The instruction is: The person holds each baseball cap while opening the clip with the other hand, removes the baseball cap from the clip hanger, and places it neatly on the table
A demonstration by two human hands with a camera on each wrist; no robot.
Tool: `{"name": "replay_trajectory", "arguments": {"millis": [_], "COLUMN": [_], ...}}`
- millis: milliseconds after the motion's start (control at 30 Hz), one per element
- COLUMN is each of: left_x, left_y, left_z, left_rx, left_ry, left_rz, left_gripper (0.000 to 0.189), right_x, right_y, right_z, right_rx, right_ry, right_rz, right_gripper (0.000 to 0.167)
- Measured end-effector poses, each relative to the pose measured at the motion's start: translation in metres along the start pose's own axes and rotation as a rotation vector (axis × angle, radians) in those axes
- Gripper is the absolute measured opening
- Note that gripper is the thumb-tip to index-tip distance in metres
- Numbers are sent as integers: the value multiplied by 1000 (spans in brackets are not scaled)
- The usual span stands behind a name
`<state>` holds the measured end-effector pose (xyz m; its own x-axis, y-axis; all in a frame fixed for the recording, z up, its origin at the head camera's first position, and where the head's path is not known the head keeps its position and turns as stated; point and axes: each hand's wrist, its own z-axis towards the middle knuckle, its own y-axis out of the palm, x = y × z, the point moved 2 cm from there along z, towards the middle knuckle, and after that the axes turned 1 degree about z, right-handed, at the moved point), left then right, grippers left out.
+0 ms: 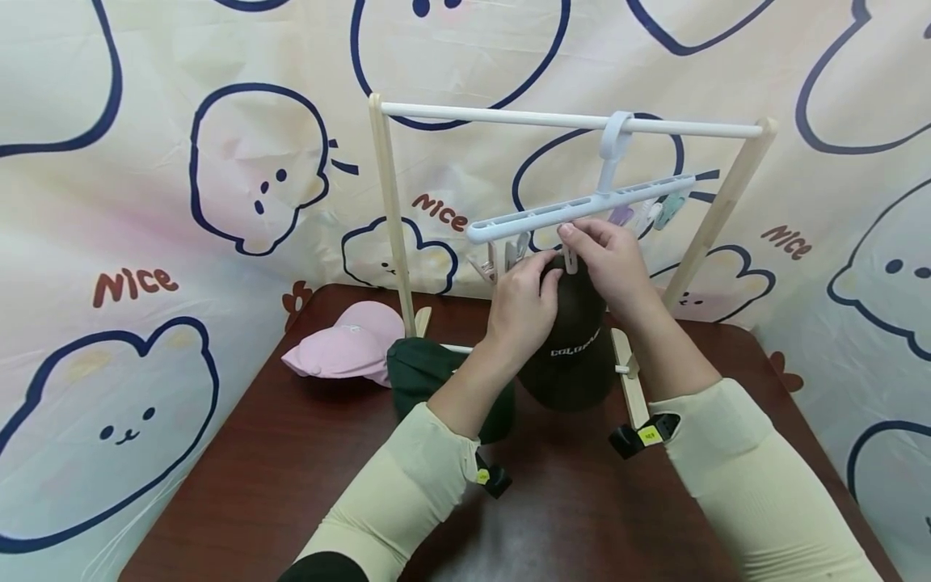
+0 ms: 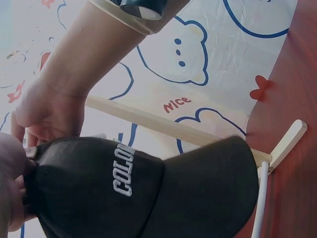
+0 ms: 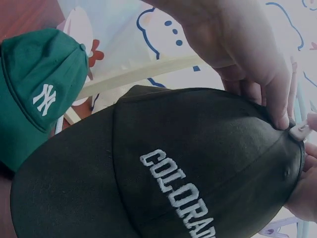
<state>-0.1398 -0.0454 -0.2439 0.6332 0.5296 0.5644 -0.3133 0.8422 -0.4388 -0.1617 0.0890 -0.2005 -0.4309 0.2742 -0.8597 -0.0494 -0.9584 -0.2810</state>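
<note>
A black cap [image 1: 569,378] with white raised lettering hangs brim down under a light blue clip hanger [image 1: 538,220]. My left hand [image 1: 524,307] grips the cap near its upper end, thumb and fingers at the fabric. On the other side, my right hand [image 1: 617,265] pinches a pale clothes clip [image 1: 570,259] right at the top of the cap. The right wrist view shows that clip [image 3: 300,131] at the cap's edge, with fingertips around it. Lettering on the cap [image 2: 94,173] faces the left wrist camera too.
The hanger hooks over the white bar [image 1: 494,115] of a wooden rack [image 1: 393,210]. More clips [image 1: 667,210] dangle from both hanger ends. A green cap [image 3: 47,74] with a white logo is left of the black one; a pink cap [image 1: 356,343] lies farther left on the brown table [image 1: 240,485].
</note>
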Motion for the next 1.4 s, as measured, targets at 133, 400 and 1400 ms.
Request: {"name": "replay_trajectory", "arguments": {"millis": [133, 400, 1400], "left_x": [2, 2, -39], "left_y": [1, 3, 5], "left_z": [-1, -7, -77], "left_rx": [21, -26, -227], "left_ry": [21, 16, -196], "left_rz": [-15, -10, -106], "left_gripper": [27, 26, 22], "right_x": [-1, 1, 17], "right_y": [0, -2, 2], "right_z": [1, 2, -25], "right_rx": [10, 28, -15], "right_ry": [-13, 24, 46], "right_rz": [17, 14, 203], "right_gripper": [26, 31, 41]}}
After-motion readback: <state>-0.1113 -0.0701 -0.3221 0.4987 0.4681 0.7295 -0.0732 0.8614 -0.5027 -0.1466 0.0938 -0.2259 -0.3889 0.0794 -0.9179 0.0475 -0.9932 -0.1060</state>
